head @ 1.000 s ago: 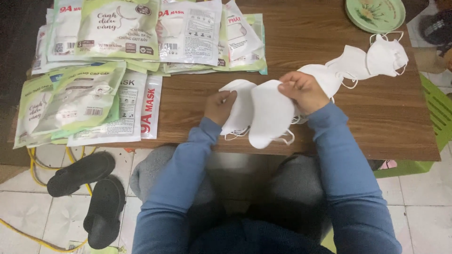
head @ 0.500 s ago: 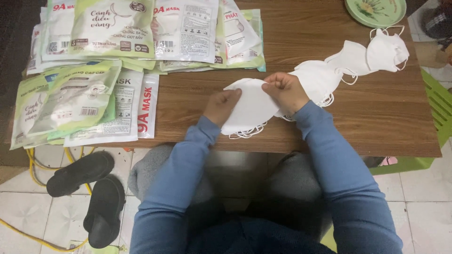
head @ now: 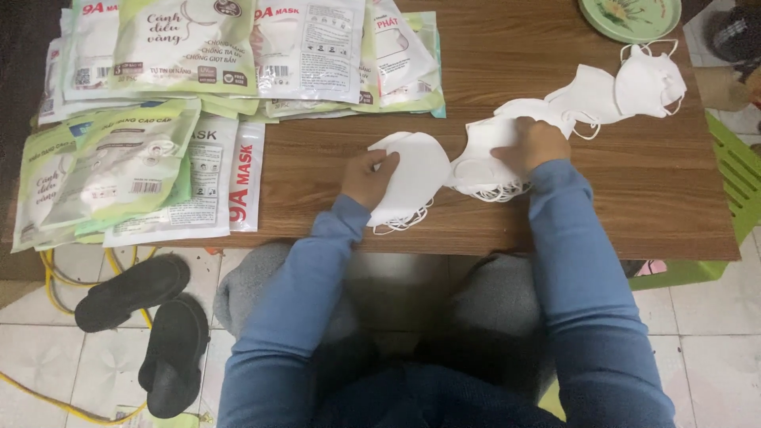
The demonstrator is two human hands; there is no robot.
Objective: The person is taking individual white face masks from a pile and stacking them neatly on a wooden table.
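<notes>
My left hand (head: 368, 176) grips a stack of white folded face masks (head: 412, 178) near the front edge of the wooden table (head: 634, 198). My right hand (head: 537, 143) rests on another bunch of white masks (head: 483, 162) just to the right, its fingers closed on them. More loose white masks (head: 626, 87) trail off toward the far right corner. Both arms are in blue sleeves.
Piles of green and white mask packets (head: 127, 158) cover the table's left and back (head: 309, 47). A green plate (head: 630, 14) sits at the back right. Black sandals (head: 151, 317) and a yellow cable (head: 47, 269) lie on the tiled floor. A green stool (head: 737, 174) stands at right.
My right hand has moved right, away from the stack in the left hand, and onto the bunch of masks beside it. The left hand stays on its stack.
</notes>
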